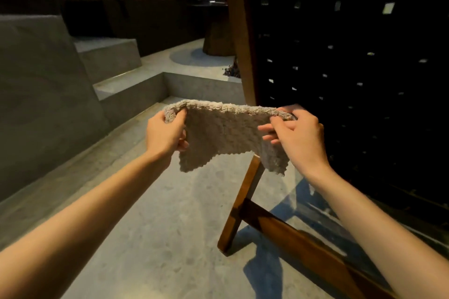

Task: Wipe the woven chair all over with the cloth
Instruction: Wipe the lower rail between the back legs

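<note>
Beige cloth (226, 133): hanging in the air between both hands, stretched out in front of the person, above the floor (150, 226) and just beside the chair's left edge, apparently not touching the chair.
Left hand (165, 133): pinching the cloth's left top corner; the thumb is lying over the front and the fingers (182, 145) are curling behind it.
Right hand (298, 136): pinching the right top corner between thumb and fingers (266, 128), the remaining ones curling loosely below the hem.
Cloth's long axis: running left to right, roughly level, with the top hem pulled taut and the body drooping downward, lower edge uneven.
Why it is being held so: judging from the grip, the person is opening the cloth flat, probably to fold it or find a fresh face before wiping.
Woven chair (352, 75): standing at the right, its dark woven panel facing the camera, rising steeply.
Wooden frame (239, 39): bordering the weave's left side, leaning slightly.
Chair leg (239, 204): slanting down to the floor under the cloth, joining a lower rail (303, 245).
Concrete steps (126, 90): rising at the left, well apart from the chair.
</note>
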Demonstrator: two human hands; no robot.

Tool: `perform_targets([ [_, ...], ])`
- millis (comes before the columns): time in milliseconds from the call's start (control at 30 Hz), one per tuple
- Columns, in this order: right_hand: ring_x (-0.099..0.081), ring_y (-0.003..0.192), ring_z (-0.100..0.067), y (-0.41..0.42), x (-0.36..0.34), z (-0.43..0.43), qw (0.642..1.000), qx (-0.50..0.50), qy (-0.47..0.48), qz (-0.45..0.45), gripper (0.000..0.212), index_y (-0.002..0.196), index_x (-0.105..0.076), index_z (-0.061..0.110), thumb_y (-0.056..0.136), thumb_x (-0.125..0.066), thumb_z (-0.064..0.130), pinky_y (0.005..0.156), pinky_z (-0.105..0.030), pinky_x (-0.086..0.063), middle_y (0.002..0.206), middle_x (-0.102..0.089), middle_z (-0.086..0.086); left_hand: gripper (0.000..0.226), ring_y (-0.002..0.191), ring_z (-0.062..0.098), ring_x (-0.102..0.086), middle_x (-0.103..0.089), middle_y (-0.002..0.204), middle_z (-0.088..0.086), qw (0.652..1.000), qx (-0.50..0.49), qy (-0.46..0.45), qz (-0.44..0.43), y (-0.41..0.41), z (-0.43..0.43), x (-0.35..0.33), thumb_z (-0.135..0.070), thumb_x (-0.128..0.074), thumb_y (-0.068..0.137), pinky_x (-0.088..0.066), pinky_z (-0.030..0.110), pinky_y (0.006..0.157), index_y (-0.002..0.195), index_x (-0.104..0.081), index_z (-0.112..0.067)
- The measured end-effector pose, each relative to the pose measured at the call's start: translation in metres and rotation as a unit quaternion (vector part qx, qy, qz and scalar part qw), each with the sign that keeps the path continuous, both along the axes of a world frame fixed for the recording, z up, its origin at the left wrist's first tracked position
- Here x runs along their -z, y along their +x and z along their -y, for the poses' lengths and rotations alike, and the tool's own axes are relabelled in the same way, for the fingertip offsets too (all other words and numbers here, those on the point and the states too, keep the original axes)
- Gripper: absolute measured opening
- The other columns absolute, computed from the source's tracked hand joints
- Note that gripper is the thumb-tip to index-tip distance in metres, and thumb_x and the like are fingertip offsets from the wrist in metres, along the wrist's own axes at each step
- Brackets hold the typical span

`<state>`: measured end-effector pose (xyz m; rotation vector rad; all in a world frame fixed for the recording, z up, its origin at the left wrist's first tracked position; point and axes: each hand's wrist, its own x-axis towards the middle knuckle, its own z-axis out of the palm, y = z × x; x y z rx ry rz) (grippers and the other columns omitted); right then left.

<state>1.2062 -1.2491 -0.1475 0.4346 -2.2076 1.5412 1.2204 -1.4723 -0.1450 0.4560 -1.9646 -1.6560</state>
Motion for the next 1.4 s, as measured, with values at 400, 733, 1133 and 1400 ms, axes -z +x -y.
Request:
perform_targets([
  [400,-0.062,0.074,0.011,0.016,-0.115,0.057,0.967,0.154,-0.109,-0.173,0.022,0.097,-0.051,0.034,0.092,-0.059,0.015,0.062,-0.008,-0.049,0.073,-0.061,0.023,0.016,0.084,0.015,-0.071,-0.074,0.083,-0.001,0.936,0.256,0.208,-0.121,-0.022,0.019,-0.132,-0.030,-0.049,0.096,-0.057,0.025,0.070,0.106,-0.057,-0.021],
  [733,-0.064,0.091,0.008,0.019,-0.149,0.085,0.930,0.165,-0.313,-0.096,0.039,0.115,-0.047,0.017,0.084,-0.069,0.013,0.072,-0.008,-0.049,0.093,-0.066,0.017,0.041,0.123,0.012,-0.051,-0.054,0.130,0.002,0.883,0.366,0.081,-0.282,-0.020,-0.021,-0.206,-0.011,-0.055,0.094,-0.046,0.035,0.101,0.130,-0.042,-0.024],
  [1133,-0.065,0.072,0.003,-0.007,-0.157,0.108,0.900,0.249,-0.337,-0.121,0.024,0.076,-0.069,0.034,0.081,-0.069,0.010,0.069,-0.026,-0.056,0.067,-0.068,0.020,0.019,0.112,0.018,-0.044,-0.052,0.114,-0.002,0.875,0.302,-0.086,-0.368,-0.039,-0.050,-0.212,-0.009,-0.055,0.092,-0.036,0.027,0.099,0.108,-0.053,-0.018],
  [1400,-0.065,0.071,0.004,-0.004,-0.149,0.097,0.930,0.248,-0.176,-0.207,0.013,0.099,-0.070,0.030,0.088,-0.065,0.024,0.062,-0.023,-0.055,0.075,-0.066,0.027,0.036,0.131,0.020,-0.039,-0.037,0.139,0.004,0.895,0.323,0.032,-0.306,-0.038,-0.057,-0.178,-0.023,-0.042,0.099,-0.033,0.043,0.111,0.132,-0.033,-0.033],
])
